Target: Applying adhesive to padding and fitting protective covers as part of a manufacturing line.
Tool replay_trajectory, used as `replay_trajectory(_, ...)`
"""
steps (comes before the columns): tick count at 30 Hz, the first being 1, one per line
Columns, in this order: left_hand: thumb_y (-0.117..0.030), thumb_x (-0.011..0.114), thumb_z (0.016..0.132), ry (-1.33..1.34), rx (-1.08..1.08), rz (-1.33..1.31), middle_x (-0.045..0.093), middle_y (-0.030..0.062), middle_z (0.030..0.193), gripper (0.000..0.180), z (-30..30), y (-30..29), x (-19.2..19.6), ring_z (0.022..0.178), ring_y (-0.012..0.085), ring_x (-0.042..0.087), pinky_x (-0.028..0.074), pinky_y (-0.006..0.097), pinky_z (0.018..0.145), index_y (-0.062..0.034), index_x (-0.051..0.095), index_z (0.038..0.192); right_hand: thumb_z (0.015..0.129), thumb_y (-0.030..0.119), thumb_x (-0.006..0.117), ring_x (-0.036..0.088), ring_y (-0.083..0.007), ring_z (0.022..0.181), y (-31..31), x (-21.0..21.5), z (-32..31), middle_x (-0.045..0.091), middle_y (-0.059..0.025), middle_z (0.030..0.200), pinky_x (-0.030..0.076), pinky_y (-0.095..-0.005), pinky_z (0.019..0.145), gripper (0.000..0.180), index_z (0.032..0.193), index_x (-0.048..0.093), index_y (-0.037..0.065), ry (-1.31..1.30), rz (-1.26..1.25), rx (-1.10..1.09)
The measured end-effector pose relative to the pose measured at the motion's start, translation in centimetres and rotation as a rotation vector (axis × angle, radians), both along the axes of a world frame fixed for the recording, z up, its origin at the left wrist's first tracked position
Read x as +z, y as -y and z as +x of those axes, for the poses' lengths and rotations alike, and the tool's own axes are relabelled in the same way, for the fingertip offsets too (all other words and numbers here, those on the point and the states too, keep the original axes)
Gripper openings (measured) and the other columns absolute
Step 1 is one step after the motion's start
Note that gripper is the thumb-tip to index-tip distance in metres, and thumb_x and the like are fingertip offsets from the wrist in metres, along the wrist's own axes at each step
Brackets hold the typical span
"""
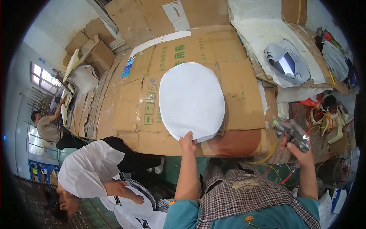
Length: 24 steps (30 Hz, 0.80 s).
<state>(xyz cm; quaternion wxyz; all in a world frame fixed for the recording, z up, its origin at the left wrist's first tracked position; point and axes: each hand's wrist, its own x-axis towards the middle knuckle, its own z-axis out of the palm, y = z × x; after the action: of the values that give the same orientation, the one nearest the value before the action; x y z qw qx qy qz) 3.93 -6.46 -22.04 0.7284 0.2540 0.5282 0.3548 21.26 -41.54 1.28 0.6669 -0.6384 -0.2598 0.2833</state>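
Note:
A white oval pad [192, 101], with a thick or layered near edge, rests on the cardboard-covered table [244, 103] in front of me. My left hand [188, 142] pinches its near edge, thumb on top and fingers underneath. Off to the right, past the table's near corner, my right hand [299, 152] is wrapped around the handle of a spray gun [292, 133] with a greenish tip and a shiny, plastic-looking covering. The tip points left, toward the pad, and stands apart from it. Part of the right fingers is hidden behind the gun.
A grey shoe-like thing [288, 63] lies on a pale side shelf [251, 30]. Tangled hoses and cords [320, 118] fill the right side. At my left a person in white [89, 170] bends over white pieces [133, 204]; another person [49, 128] works farther back.

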Motion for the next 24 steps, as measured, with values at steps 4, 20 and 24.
replay_trajectory(4, 0.004, 0.057, 0.077, 0.040, 0.001, 0.002, 0.055, 0.0083, 0.108, 0.047, -0.1, -0.2, -0.2, 0.088, 0.0247, 0.058, 0.050, 0.035, 0.054, -0.0120, 0.044, 0.120, 0.077, 0.005, 0.063, 0.058, -0.0152, 0.070, 1.5, 0.4, 0.2, 0.058, -0.0089, 0.082, 0.050, -0.0295, 0.067, 0.052, 0.124, 0.043, -0.004, -0.022, -0.054, -0.092)
replay_trajectory(20, 0.008, 0.052, 0.080, 0.328, 0.106, 0.225, 0.051, 0.0109, 0.119, 0.051, -0.2, -1.1, 6.7, 0.103, 0.0258, 0.054, 0.050, 0.038, 0.081, -0.0074, 0.040, 0.127, 0.077, 0.006, 0.064, 0.057, -0.0126, 0.078, -1.3, -2.2, 2.3, 0.058, -0.0061, 0.088, 0.050, -0.0278, 0.069, 0.055, 0.127, 0.042, -0.001, 0.003, -0.046, 0.027)
replay_trajectory(24, 0.000, 0.051, 0.083, 0.522, 0.079, 0.366, 0.051, 0.0128, 0.120, 0.044, -2.6, -2.4, 12.3, 0.105, 0.0262, 0.053, 0.045, 0.041, 0.091, -0.0017, 0.040, 0.126, 0.078, 0.008, 0.063, 0.057, -0.0165, 0.087, -4.7, -10.2, 5.4, 0.057, -0.0079, 0.101, 0.046, -0.0289, 0.079, 0.054, 0.128, 0.042, 0.006, 0.370, -0.222, -0.051)
